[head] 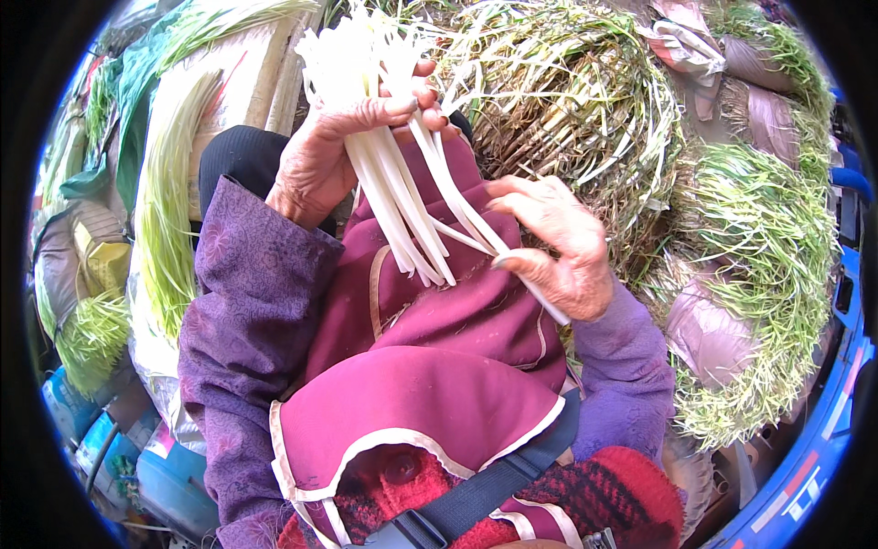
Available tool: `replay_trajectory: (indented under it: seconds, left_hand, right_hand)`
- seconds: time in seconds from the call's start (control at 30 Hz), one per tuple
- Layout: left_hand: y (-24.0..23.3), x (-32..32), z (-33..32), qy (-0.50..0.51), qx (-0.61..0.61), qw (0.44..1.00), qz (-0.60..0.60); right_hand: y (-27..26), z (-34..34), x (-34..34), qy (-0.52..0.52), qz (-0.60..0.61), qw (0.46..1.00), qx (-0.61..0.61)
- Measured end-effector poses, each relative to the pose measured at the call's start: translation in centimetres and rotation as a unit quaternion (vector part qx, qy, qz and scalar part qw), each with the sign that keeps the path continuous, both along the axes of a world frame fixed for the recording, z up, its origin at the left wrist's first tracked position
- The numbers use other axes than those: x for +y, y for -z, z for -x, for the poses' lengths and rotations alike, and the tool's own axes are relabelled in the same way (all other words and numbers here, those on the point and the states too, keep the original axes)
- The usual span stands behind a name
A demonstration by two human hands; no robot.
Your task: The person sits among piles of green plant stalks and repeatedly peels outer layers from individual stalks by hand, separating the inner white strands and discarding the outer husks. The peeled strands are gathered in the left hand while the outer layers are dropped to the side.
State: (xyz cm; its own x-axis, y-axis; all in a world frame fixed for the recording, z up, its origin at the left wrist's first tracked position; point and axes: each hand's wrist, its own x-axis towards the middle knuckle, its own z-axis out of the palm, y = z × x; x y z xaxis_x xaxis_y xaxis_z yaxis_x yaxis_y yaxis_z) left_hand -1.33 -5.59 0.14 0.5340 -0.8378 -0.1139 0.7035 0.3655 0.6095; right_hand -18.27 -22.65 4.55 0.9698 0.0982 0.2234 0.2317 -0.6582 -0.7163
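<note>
My left hand (343, 137) grips a bunch of slender white vegetable stalks (398, 199), perhaps blanched garlic chives or young garlic. Their thick, bright upper ends fan out beyond my fingers, too washed out to make out in detail. The lower ends hang over the maroon apron (425, 322) on my lap. A few stalks (466, 216) splay to the right, away from the main bunch. My right hand (562, 240) has its thumb pressed on these near their lower ends, with two fingers extended; its other fingers are hidden.
A heap of trimmed leaves and straw-like waste (583, 96) lies ahead on the right. Bundled green stalks (761, 274) line the right side beside a blue metal rail (844, 384). Long pale-green stalks (164, 206) rest at left, near a board (254, 62) and blue containers (175, 480).
</note>
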Motion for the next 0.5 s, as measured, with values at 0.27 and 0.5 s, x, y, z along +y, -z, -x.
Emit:
replay_trajectory:
  seconds: [0.27, 0.5]
  left_hand:
    - [-0.2, -0.2, 0.5, -0.04, 0.064, 0.997, 0.008]
    - [0.4, 0.0, -0.1, -0.127, 0.1, 0.987, -0.02]
  right_hand:
    - [-0.6, -0.9, 1.7, 0.099, -0.248, 0.942, 0.203]
    - [-5.0, -6.8, -4.2, 0.134, -0.293, 0.925, 0.202]
